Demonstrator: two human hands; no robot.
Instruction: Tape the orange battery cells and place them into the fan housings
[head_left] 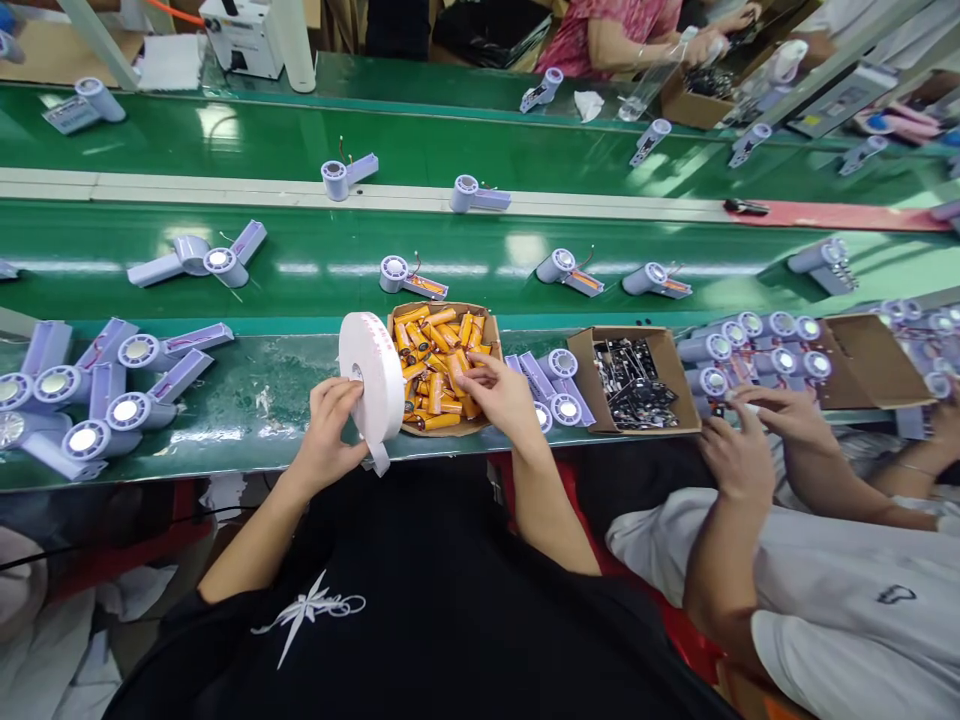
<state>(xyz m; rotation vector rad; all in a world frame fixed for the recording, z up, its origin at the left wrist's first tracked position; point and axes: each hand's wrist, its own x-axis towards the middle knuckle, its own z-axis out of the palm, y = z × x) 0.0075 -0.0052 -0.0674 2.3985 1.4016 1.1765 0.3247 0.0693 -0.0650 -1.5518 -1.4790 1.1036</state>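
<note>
My left hand (330, 425) is closed on a large roll of white tape (380, 375), gripping it near its core. The roll stands upright, and a loose tape end hangs from its lower edge. To its right, a cardboard box (493, 335) holds many orange-wrapped cylindrical batteries (435, 392) with dark wire ends. My right hand (499, 395) reaches over the right side of this box. Its thumb and forefinger are closed on one orange battery (457, 368) at the top of the heap.
Lilac fan-like housings (127, 410) are grouped at left; others (559, 385) stand right of the battery box. A second box (671, 365) holds small black parts. Housings (394, 273) sit on the green conveyor (300, 250). At right, a co-worker's hands (742, 450) handle a housing.
</note>
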